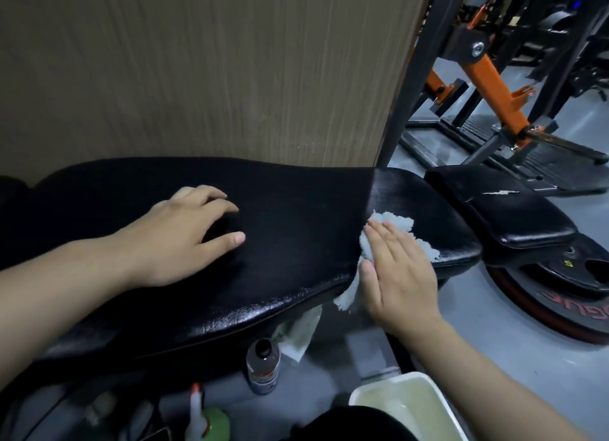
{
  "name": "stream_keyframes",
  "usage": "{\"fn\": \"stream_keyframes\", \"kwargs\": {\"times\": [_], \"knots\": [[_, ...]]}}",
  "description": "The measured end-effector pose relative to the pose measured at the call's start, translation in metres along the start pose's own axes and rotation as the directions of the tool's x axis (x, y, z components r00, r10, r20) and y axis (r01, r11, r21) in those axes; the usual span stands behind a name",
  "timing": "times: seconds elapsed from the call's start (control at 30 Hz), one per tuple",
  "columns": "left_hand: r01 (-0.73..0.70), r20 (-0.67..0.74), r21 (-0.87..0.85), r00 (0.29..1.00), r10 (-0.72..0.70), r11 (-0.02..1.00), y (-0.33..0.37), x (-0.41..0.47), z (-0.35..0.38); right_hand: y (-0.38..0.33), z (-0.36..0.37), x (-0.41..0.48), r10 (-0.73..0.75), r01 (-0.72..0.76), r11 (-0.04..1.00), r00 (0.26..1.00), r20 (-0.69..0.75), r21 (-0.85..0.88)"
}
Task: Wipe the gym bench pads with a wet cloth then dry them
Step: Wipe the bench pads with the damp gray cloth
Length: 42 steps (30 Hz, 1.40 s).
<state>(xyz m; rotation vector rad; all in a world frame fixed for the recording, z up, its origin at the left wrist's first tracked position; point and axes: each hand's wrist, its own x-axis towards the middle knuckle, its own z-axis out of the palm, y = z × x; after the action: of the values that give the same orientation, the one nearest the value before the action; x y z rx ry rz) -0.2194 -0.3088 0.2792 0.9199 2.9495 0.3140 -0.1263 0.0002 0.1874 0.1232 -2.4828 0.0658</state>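
A black padded surface [296,229] runs across the view in front of a wood-grain wall panel [230,68]. Its long pad [280,259] fills the middle, and a short pad [520,220] with a pale tear in its cover lies just beyond the right end.

The left hand [178,236] rests on the long pad towards its left. Its fingers [217,206] are spread and loosely bent, the tips touching the cover, and it holds nothing.

The right hand [400,276] lies flat on a white cloth [403,222] at the right end of the long pad. Its fingers [392,246] are straight and close together, pressing the cloth down rather than gripping it. The cloth's lower edge hangs over the near side of the pad.

On the grey floor [494,335] below stand a clear bottle [263,365], a spray bottle [199,414] and a white basin [408,404] of water. A weight plate [560,302] lies under the short pad, and an orange-and-black machine [487,68] stands behind.
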Motion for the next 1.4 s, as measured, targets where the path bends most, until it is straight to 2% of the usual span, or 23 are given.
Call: {"fn": "stream_keyframes", "kwargs": {"times": [0.13,0.23,0.43,0.57,0.77,1.1,1.27,1.4], "knots": [[0.009,0.044,0.033,0.999,-0.011,0.999,-0.022,-0.013,-0.01,0.034,-0.016,-0.002,-0.232,0.26,0.961,0.941,0.245,-0.089],[0.015,0.064,0.051,0.998,-0.018,0.999,-0.028,-0.012,-0.015,0.067,-0.027,0.001,-0.325,0.382,0.915,0.888,0.324,-0.128],[-0.012,0.152,0.09,0.988,-0.002,0.996,-0.04,-0.013,-0.007,0.136,-0.053,-0.004,-0.216,0.325,0.93,0.861,0.46,-0.174],[-0.048,0.163,0.131,0.986,0.026,0.99,-0.04,-0.012,0.003,0.13,-0.048,-0.003,-0.198,0.312,0.927,0.877,0.438,-0.206],[-0.054,0.238,0.194,0.971,0.007,0.98,-0.038,-0.006,-0.002,0.122,-0.05,0.002,-0.227,0.339,0.923,0.86,0.457,-0.181],[-0.04,0.224,0.205,0.975,-0.007,0.978,-0.036,-0.008,0.002,0.065,-0.033,0.022,-0.389,0.487,0.865,0.804,0.45,-0.121],[-0.007,0.237,0.225,0.97,-0.048,0.974,-0.027,-0.006,0.001,0.012,-0.018,0.036,-0.542,0.608,0.792,0.747,0.385,-0.065],[-0.007,0.229,0.234,0.972,-0.048,0.972,-0.028,-0.005,0.003,-0.014,-0.015,0.042,-0.608,0.662,0.748,0.709,0.359,-0.04]]}}
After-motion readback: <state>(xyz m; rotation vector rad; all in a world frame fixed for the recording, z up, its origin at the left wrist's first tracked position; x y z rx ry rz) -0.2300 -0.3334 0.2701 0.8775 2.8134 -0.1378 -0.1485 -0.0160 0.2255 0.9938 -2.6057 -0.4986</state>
